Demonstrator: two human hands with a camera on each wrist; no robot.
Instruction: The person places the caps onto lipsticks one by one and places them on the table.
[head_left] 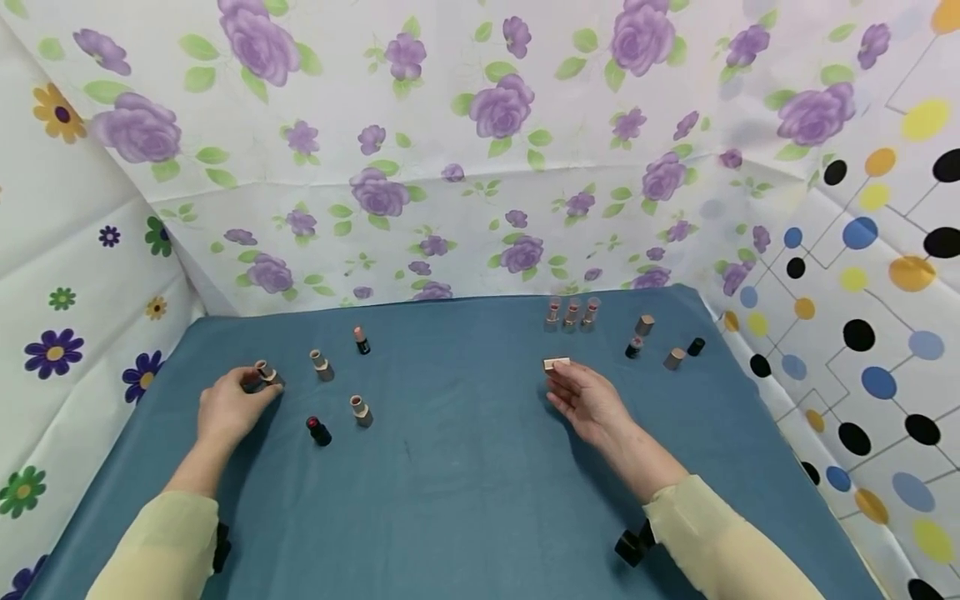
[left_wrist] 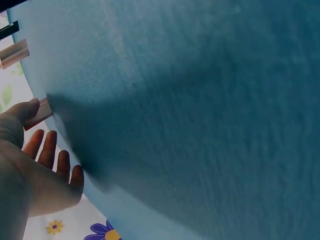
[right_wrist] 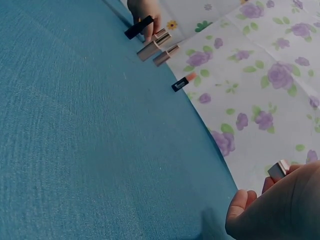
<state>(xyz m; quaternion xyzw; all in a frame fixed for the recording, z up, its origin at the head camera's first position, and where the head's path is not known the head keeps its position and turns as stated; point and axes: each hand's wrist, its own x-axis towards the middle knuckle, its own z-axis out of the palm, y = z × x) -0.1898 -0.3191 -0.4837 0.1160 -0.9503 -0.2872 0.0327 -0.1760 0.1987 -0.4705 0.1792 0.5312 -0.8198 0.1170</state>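
Note:
At the left of the table, my left hand [head_left: 231, 406] holds a beige lipstick tube [head_left: 268, 373] that stands upright on the cloth. In the left wrist view, the thumb lies against this lipstick tube [left_wrist: 40, 115], and the other fingers are partly hidden or spread below it. My right hand [head_left: 588, 406] pinches a small gold-beige lipstick cap [head_left: 556, 364] above the cloth. The cap [right_wrist: 278, 170] shows as a short squared block in the right wrist view. Near the left hand stand two beige lipstick tubes [head_left: 322, 366], a black lipstick with red tip [head_left: 318, 431] and a black lipstick with peach tip [head_left: 362, 340].
Three clear lipsticks [head_left: 572, 313] stand in a row at the back right. Beside them are two beige caps [head_left: 675, 358], a black cap [head_left: 696, 346] and a dark pink-topped piece [head_left: 633, 347]. Blue cloth [head_left: 450, 483] covers the table; patterned sheets [head_left: 450, 225] hang around it.

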